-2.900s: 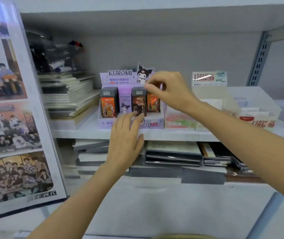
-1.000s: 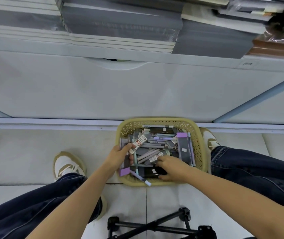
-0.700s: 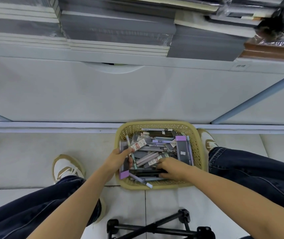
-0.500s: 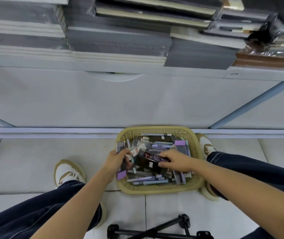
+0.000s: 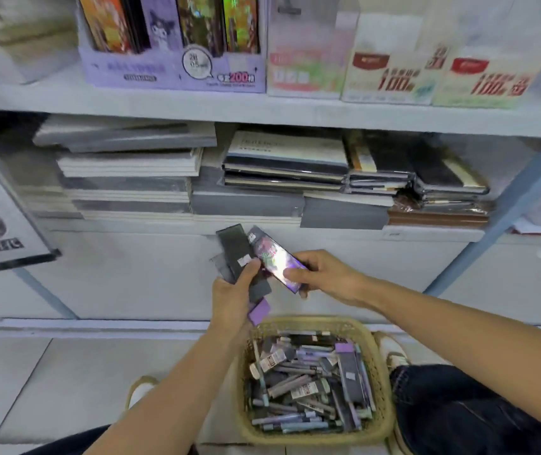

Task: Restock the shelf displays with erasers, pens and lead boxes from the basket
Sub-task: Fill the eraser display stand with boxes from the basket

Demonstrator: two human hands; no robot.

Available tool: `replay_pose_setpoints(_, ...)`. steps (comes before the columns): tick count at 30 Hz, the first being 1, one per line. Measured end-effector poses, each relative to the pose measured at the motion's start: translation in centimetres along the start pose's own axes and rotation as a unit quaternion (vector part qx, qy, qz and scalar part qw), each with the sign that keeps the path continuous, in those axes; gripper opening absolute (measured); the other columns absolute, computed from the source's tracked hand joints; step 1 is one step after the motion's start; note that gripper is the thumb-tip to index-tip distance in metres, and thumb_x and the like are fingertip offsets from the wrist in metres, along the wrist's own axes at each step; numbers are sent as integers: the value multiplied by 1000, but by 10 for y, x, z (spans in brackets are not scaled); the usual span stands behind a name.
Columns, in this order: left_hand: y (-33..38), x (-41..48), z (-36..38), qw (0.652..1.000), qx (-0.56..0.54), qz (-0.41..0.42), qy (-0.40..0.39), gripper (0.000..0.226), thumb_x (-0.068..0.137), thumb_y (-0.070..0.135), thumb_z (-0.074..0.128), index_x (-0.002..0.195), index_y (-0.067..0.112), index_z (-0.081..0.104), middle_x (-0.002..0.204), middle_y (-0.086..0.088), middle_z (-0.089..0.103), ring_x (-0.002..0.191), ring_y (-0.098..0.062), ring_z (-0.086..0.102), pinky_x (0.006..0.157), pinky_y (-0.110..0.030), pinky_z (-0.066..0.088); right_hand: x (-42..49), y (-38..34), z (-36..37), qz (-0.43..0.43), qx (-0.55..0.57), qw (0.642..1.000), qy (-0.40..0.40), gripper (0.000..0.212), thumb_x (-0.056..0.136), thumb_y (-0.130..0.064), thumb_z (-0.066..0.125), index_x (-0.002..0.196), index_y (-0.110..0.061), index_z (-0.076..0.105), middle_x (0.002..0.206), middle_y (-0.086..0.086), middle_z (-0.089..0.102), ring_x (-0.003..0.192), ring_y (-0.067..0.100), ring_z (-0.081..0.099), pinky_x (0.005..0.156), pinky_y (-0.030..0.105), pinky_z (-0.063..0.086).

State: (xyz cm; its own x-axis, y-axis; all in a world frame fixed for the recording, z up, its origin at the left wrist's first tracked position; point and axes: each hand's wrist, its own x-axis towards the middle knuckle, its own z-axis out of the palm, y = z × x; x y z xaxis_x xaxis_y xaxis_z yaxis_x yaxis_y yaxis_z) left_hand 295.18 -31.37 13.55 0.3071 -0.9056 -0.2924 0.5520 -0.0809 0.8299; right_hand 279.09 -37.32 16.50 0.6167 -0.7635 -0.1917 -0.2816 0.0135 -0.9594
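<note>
At mid-frame the left hand (image 5: pixel 233 298) grips a fan of dark lead boxes (image 5: pixel 236 254), thumb pressed across them. Just right of it, the right hand (image 5: pixel 323 274) pinches a single shiny patterned lead box (image 5: pixel 275 257), tilted and touching the fan. Below, at lower centre, the woven basket (image 5: pixel 381 382) sits on the floor, full of pens and boxes. The purple display box (image 5: pixel 170 68) stands on the shelf at upper left.

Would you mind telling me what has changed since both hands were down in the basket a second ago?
Both hands have come up out of the basket: the left hand now grips several dark lead boxes, and the right hand holds one shiny box. The view has tilted up toward the shelf. The basket stays on the floor, still full.
</note>
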Motion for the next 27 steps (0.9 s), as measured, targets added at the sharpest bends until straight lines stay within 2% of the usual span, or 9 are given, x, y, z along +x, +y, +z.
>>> replay_pose_setpoints(3,48,-5,8,998,-15,58,0,6,92,8,61,91,9,67,71,-3,74,53,-10,66,38,-16,44,-8,-46,-12,-50,-39,998,10,6,93,-7,61,97,-11,63,80,-1,65,67,9,57,59,22,48)
replay_pose_setpoints(6,88,-16,17,993,20,107,-43,5,92,11,62,92,11,67,69,-2,71,55,-11,64,42,-16,45,-15,-91,-15,-94,-69,993,29,32,88,-6,67,116,-15,56,100,9,71,74,9,63,64,21,49)
replay_pose_setpoints(9,121,-30,30,984,47,151,-84,7,90,18,65,94,13,68,72,-4,70,63,-17,65,50,-21,49,-19,-131,-10,-131,-109,985,34,53,85,-7,71,129,-24,46,100,7,74,80,14,70,68,23,54)
replay_pose_setpoints(11,143,-37,36,976,68,184,-92,12,87,16,69,98,13,69,74,-5,71,64,-18,66,58,-27,52,-21,-156,-3,-161,-126,978,30,54,89,-11,68,134,-25,40,101,1,74,85,15,72,70,24,57)
replay_pose_setpoints(14,174,-46,42,960,111,233,-107,9,86,9,70,88,17,72,72,-9,69,63,-21,61,69,-37,55,-19,-190,9,-228,-100,966,63,47,97,-18,55,139,-27,37,116,3,68,100,17,69,85,34,58)
replay_pose_setpoints(17,201,-52,48,947,141,257,-130,7,87,8,69,93,12,70,66,-7,66,57,-18,57,64,-36,53,-14,-225,16,-299,-169,927,148,36,98,-16,54,134,-17,50,127,2,59,111,15,61,95,36,52)
replay_pose_setpoints(21,242,-51,51,947,161,258,-105,14,86,20,71,98,12,69,77,-4,74,57,-16,66,56,-29,56,-7,-279,6,-326,-252,893,182,19,91,-15,64,111,-14,67,101,-9,64,93,5,59,86,24,50)
replay_pose_setpoints(24,273,-41,50,961,137,226,-84,26,87,26,66,105,7,67,70,-1,71,52,-16,64,52,-25,53,0,-326,-20,-354,-202,880,245,17,89,-8,66,107,-10,65,94,2,66,88,10,60,81,26,52)
replay_pose_setpoints(27,293,-26,50,965,137,206,-89,30,90,25,57,111,4,66,65,-1,68,52,-16,64,48,-22,49,14,-360,-52,-354,-231,849,317,20,90,-9,65,110,-6,63,100,12,67,84,11,58,69,16,47)
